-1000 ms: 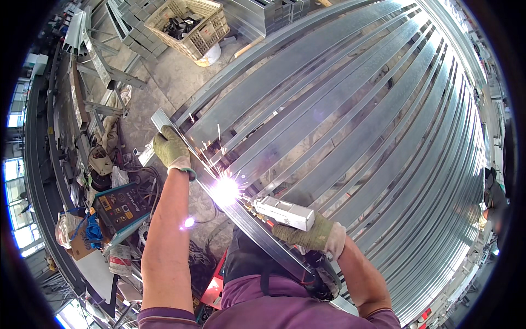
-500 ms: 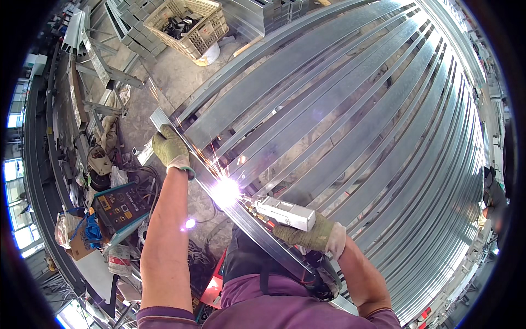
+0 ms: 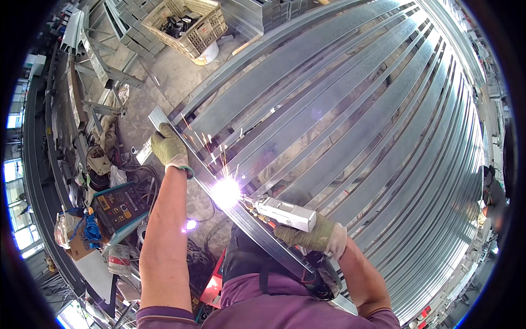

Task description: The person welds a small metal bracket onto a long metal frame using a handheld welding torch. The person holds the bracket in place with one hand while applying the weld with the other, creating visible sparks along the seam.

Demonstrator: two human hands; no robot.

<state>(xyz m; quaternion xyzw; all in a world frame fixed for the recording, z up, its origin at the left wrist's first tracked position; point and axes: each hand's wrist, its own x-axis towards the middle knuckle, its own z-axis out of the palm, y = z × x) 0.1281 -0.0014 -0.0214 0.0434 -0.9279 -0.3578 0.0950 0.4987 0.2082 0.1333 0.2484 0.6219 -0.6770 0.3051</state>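
A long galvanized metal rail (image 3: pixel 252 226) runs diagonally along the near edge of a panel of parallel metal slats (image 3: pixel 350 82). My gloved left hand (image 3: pixel 171 147) is closed around the rail near its far left end. In my gloved right hand (image 3: pixel 309 237) is a welding torch (image 3: pixel 287 214) with a pale boxy body, pointing left at the rail. Where its tip meets the rail, a bright welding arc (image 3: pixel 226 192) burns and sparks fly up from it. Glare hides the joint and the torch tip.
A teal-edged welding machine (image 3: pixel 121 208) and tangled cables lie to the left. Beyond them stands a metal rack (image 3: pixel 107 74). A beige plastic crate (image 3: pixel 189 44) of dark pieces rests on a white bucket (image 3: pixel 209 55) at the back. Another person (image 3: pixel 491 192) is partly visible at the far right.
The sparks now rise more steeply and spread differently. Both hands, the torch and the rail stay almost where they were.
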